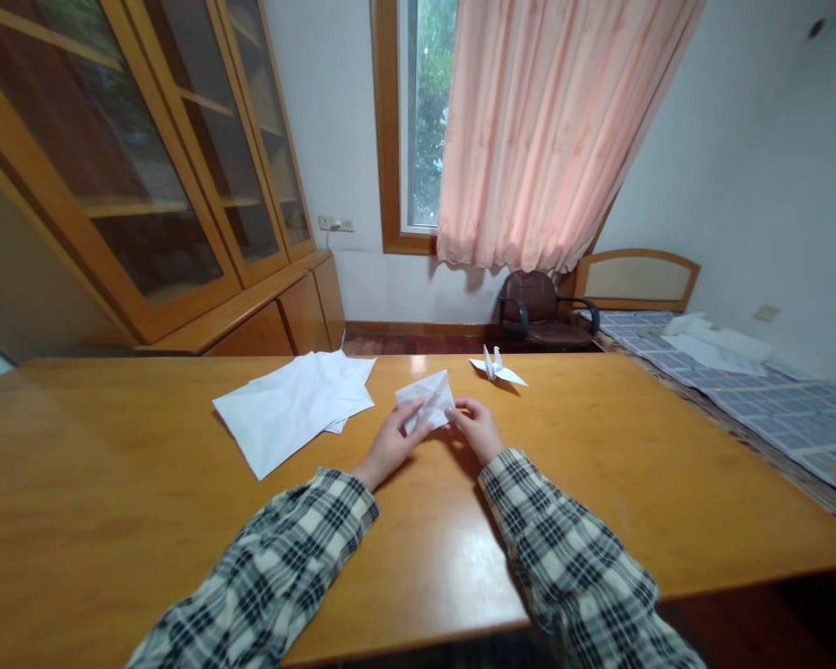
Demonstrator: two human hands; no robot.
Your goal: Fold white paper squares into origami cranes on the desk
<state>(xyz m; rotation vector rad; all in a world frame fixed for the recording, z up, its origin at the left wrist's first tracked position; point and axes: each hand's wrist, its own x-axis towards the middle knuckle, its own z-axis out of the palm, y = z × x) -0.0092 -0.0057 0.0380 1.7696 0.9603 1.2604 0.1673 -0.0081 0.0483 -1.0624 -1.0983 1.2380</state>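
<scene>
A small folded sheet of white paper, creased and partly see-through, is held up just above the table between my two hands. My left hand grips its lower left side, thumb in front. At its lower right corner, the fingers of my right hand pinch the edge. A finished white paper crane stands on the table beyond my right hand, wings spread. Left of my hands lies a loose stack of white paper sheets, some of them creased.
The wooden table spans the foreground. Behind it on the left rises a glass-door cabinet. A brown armchair stands below the pink curtain. To the right is a bed with a plaid cover.
</scene>
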